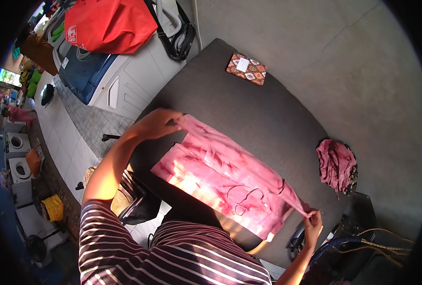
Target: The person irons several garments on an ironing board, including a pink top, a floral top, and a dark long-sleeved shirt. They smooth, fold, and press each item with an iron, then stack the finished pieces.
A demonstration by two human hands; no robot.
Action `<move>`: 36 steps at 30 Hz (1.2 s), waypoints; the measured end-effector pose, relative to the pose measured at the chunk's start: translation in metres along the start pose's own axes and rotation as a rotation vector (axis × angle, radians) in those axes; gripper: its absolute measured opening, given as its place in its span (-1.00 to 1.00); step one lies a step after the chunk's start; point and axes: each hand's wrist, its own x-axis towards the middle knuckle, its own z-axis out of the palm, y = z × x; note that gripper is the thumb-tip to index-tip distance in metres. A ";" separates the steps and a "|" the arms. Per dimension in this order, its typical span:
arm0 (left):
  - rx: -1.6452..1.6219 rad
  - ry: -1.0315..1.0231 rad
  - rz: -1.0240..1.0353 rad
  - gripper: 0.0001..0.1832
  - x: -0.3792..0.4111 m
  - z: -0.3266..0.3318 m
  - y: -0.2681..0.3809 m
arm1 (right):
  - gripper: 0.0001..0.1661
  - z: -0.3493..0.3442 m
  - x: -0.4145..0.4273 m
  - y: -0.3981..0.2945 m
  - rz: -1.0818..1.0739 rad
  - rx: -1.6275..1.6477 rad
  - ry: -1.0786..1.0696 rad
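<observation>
A pink tie-dyed garment (pixel 221 181) lies spread on a dark grey padded table (pixel 214 96). My left hand (pixel 159 123) pinches its far-left corner, and my right hand (pixel 312 224) grips the opposite end of the same edge. Between both hands the far edge is drawn out in a long strip, partly folded over the rest. A thin cord lies in loops on the cloth near its right end. Sunlight falls in bright patches on the near side. Close to my right hand, partly hidden by the wrist, is a dark appliance that looks like an iron (pixel 296 239).
A crumpled pink cloth (pixel 336 165) rests at the table's right edge. A patterned book (pixel 247 69) lies near the far edge by the wall. Left of the table stands a washing machine (pixel 116 89) bearing a red bag (pixel 107 26). Cables and a blue hose (pixel 335 244) run at lower right.
</observation>
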 end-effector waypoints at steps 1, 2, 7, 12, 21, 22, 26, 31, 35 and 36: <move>0.020 0.028 0.027 -0.84 -0.014 0.006 -0.001 | -0.76 0.008 -0.014 0.000 0.038 0.000 0.016; 0.039 0.055 0.055 -0.86 -0.027 0.015 -0.005 | -0.75 0.013 -0.026 0.006 0.019 -0.023 0.024; 0.079 0.089 0.023 -0.85 -0.064 0.050 -0.017 | -0.75 0.048 -0.060 0.021 -0.141 -0.399 0.048; 0.177 0.147 0.058 -0.71 -0.075 0.078 -0.033 | -0.73 0.073 -0.067 0.035 -0.134 -0.562 0.067; 0.109 0.026 -0.033 -0.76 -0.072 0.070 -0.044 | -0.77 0.082 -0.069 0.028 -0.092 -0.656 -0.055; 0.035 -0.025 -0.100 -0.76 -0.071 0.066 -0.042 | -0.76 0.084 -0.064 0.021 -0.023 -0.599 -0.028; 0.248 0.423 -0.081 -0.72 -0.034 0.099 -0.015 | -0.62 0.105 -0.040 0.030 -0.037 -0.638 0.386; 0.532 0.247 -0.136 -0.42 -0.008 0.178 0.003 | -0.22 0.144 -0.001 0.037 -0.015 -0.919 0.202; 0.653 0.202 -0.117 -0.34 -0.001 0.185 -0.010 | -0.23 0.133 0.000 0.065 0.053 -0.917 0.233; 0.663 0.181 -0.123 -0.33 -0.001 0.188 -0.008 | -0.16 0.131 -0.002 0.061 0.051 -0.912 0.237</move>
